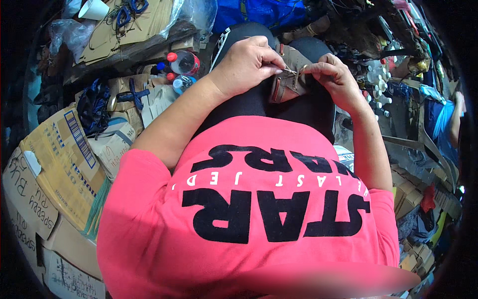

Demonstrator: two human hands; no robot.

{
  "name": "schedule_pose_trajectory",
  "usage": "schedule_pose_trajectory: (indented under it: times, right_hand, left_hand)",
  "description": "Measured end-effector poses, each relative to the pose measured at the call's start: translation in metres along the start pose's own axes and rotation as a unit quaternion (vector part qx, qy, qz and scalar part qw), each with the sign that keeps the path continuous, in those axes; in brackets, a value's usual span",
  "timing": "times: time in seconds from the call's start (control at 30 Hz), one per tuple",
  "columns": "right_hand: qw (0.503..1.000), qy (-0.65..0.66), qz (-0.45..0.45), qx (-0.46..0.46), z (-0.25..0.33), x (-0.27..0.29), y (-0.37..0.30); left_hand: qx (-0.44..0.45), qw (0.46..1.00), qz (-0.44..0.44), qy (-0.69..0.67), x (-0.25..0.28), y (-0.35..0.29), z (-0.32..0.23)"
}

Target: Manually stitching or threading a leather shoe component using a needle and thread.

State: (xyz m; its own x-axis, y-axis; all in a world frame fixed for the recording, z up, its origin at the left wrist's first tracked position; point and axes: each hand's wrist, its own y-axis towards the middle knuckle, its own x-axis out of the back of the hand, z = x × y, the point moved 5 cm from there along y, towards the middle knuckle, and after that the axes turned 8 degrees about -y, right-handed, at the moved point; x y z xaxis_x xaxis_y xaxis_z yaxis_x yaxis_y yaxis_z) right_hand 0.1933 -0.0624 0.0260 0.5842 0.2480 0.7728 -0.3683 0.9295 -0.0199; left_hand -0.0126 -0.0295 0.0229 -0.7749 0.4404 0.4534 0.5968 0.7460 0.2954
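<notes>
Head view: left hand (250,62) pinches pale cord (291,71) over a brown piece (286,85); right hand (334,77)'s hold is unclear.

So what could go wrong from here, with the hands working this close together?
Two possible risks. The thin pale strand at the left hand's fingertips could slip or snag, since so little of it shows. The brown piece sits over the dark-trousered legs, so it might shift if a knee moves.
</notes>
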Motion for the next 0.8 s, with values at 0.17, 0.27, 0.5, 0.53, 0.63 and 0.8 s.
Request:
schedule_pose_trajectory:
  times: [0.17, 0.27, 0.5, 0.53, 0.63, 0.8]
  right_hand:
    - [1.0, 0.014, 0.003, -0.008, -0.004, -0.001, -0.001]
    - [1.0, 0.007, 0.002, -0.004, -0.005, -0.002, -0.001]
    - [1.0, 0.029, 0.004, 0.004, -0.009, -0.004, -0.001]
    - [0.999, 0.045, 0.008, 0.002, -0.011, -0.005, -0.001]
    - [0.998, 0.066, 0.02, -0.012, -0.012, -0.005, -0.003]
    - [0.998, 0.067, 0.003, -0.005, -0.011, -0.007, -0.004]
  left_hand:
    - [-0.009, 1.0, 0.004, 0.026, -0.001, 0.005, -0.003]
    - [-0.025, 0.999, 0.006, 0.033, -0.001, 0.005, -0.006]
    - [-0.085, 0.994, 0.014, 0.061, -0.008, 0.008, -0.017]
    - [-0.096, 0.993, 0.015, 0.064, -0.01, 0.008, -0.018]
    - [-0.143, 0.987, 0.007, 0.072, -0.006, 0.005, -0.016]
    - [-0.105, 0.99, -0.001, 0.099, 0.004, -0.004, -0.006]
